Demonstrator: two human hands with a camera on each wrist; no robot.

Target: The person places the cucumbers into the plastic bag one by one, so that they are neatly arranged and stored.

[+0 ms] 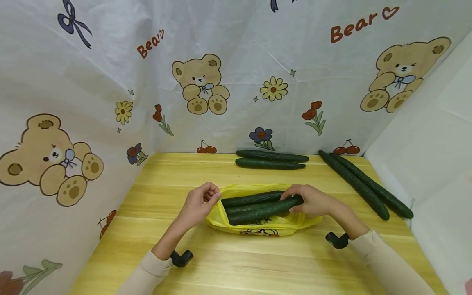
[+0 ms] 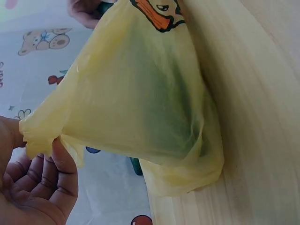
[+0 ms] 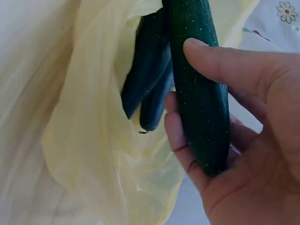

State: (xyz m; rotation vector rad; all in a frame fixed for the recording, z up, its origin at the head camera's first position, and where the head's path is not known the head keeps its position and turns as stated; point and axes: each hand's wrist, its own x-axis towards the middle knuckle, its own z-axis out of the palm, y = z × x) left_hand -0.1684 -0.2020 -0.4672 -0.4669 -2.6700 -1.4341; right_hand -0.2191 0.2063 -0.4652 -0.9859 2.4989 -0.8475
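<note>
A yellow plastic bag [image 1: 307,222] lies on its side near the middle of the table, its mouth facing up. My left hand [image 1: 195,205] pinches the bag's left edge between thumb and fingers, stretching the film taut in the left wrist view. In my right hand [image 3: 253,126] is the end of a dark green cucumber [image 3: 201,93], gripped with the thumb on top and the fingers curled beneath. The far end of this cucumber reaches into the bag. Beside it, two more cucumbers [image 3: 147,61] lie inside, partly hidden by the film.
Two cucumbers [image 1: 271,164] lie side by side along the back of the wooden table [image 1: 258,266]. Another pair of cucumbers [image 1: 357,184] slants along the right side. A white sheet printed with bears [image 1: 200,84] hangs behind and at the left.
</note>
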